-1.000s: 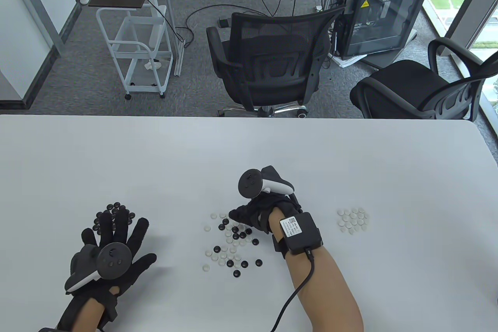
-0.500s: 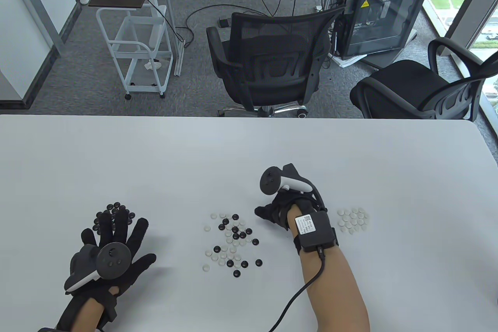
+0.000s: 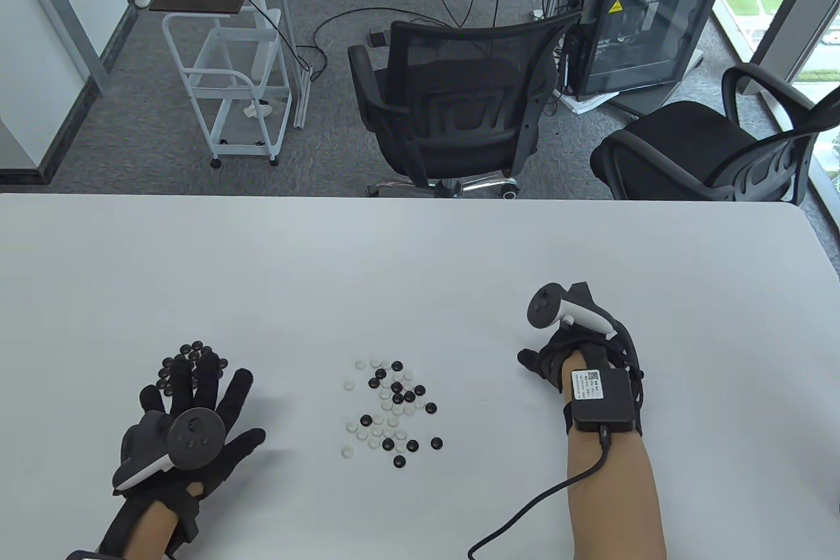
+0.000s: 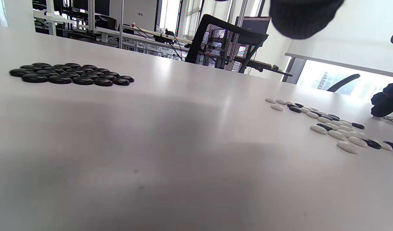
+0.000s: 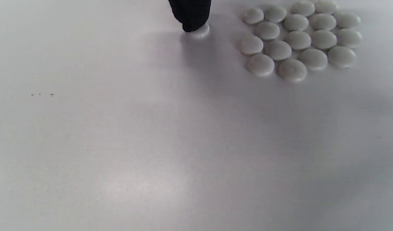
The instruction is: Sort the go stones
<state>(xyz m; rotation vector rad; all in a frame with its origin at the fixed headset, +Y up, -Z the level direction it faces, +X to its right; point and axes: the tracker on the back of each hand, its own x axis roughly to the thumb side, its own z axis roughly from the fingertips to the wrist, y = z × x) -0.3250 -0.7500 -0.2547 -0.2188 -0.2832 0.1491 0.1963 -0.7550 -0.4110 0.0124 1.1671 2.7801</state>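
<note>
Right hand (image 3: 569,360): one fingertip pressing a white stone (image 5: 200,31) against the tabletop (image 3: 420,271), just beside the white group (image 5: 299,40) (presumably sliding it in); left hand (image 3: 190,412) flat, fingers released.

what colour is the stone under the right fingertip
White. The stone under the right hand's fingertip shows best in the right wrist view, beside the white pile.

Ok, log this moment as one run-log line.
right hand: fingertip pressing white stone on table | white group: beside, apart | left hand: flat by black group
</note>
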